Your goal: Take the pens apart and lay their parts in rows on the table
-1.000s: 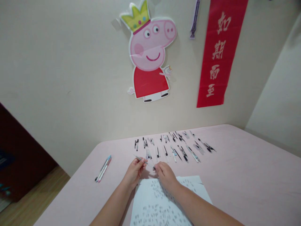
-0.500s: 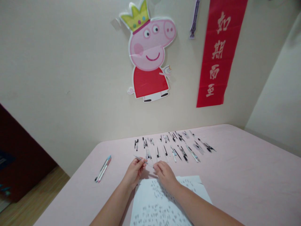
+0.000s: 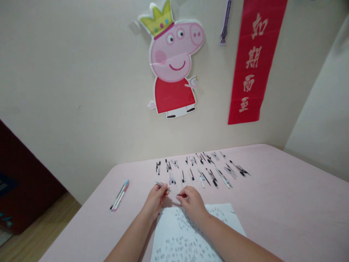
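A slim grey pen (image 3: 159, 183) is pinched in my left hand (image 3: 155, 199), its rear end sticking out up and to the left. My right hand (image 3: 192, 202) is closed, thumb and forefinger pinching a small dark part (image 3: 178, 195) at the pen's lower right end. A thin pale stretch, perhaps the refill, shows between the two hands. Whether that dark part has come apart from the barrel I cannot tell. Both hands are over the top edge of a handwritten sheet of paper (image 3: 188, 233). Just beyond them lie several taken-apart pen pieces (image 3: 183, 176).
Rows of pen parts (image 3: 212, 178) spread across the back of the pink table (image 3: 286, 203), against the wall. Several whole pens (image 3: 120, 196) lie together at the left. A cartoon pig cutout (image 3: 174, 62) and a red banner (image 3: 253, 62) hang on the wall.
My right hand's fingers have curled in more and shifted slightly at the pen's end, where a dark part now shows. The pen has tilted a little; my left hand is nearly unmoved.
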Motion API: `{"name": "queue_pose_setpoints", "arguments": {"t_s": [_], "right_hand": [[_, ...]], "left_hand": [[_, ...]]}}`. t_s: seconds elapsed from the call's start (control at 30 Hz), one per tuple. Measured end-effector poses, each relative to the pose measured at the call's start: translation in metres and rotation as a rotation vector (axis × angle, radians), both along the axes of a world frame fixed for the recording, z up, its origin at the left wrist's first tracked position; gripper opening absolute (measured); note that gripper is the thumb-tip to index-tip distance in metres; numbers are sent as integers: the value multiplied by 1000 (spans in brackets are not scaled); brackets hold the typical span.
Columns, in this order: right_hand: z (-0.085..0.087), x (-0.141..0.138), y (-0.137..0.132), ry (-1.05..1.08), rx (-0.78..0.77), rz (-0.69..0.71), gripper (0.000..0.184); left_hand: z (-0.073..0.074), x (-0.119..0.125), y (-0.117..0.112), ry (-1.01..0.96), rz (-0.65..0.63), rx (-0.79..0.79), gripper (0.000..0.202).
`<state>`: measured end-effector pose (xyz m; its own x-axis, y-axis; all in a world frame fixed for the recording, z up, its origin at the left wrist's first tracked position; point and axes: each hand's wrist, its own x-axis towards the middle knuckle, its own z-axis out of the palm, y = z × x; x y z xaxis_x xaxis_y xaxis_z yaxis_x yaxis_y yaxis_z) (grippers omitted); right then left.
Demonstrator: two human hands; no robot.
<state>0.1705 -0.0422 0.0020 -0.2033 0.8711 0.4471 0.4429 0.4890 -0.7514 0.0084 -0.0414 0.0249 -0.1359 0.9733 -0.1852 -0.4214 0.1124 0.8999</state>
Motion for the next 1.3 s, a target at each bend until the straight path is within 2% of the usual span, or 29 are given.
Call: {"name": "queue_pose_setpoints", "arguments": {"t_s": [0.27,0.33,0.67,0.8,0.9,1.1,1.3], "right_hand": [[-2,1,2,40,-1,-9,10],[-2,1,3,49,-8,-9,10],[-3,0,2,49,11,18,10],[-1,1,2,55,18,11,9],[2,2,0,49,25,31,9],[1,1,0,-55,17,70,28],[0,1,1,-6,4,55,10]], "left_hand": [[6,3,-9,-7,-222,47,44],[6,4,-9,4,-245,52,42],[-4,3,-3,47,-154,13,36],[-6,3,-2,153,-151,-27,39],[-4,3,-3,151,-158,-32,41],[-4,4,-2,95,-158,39,42],[-5,3,-2,94,-161,38,40]]}}
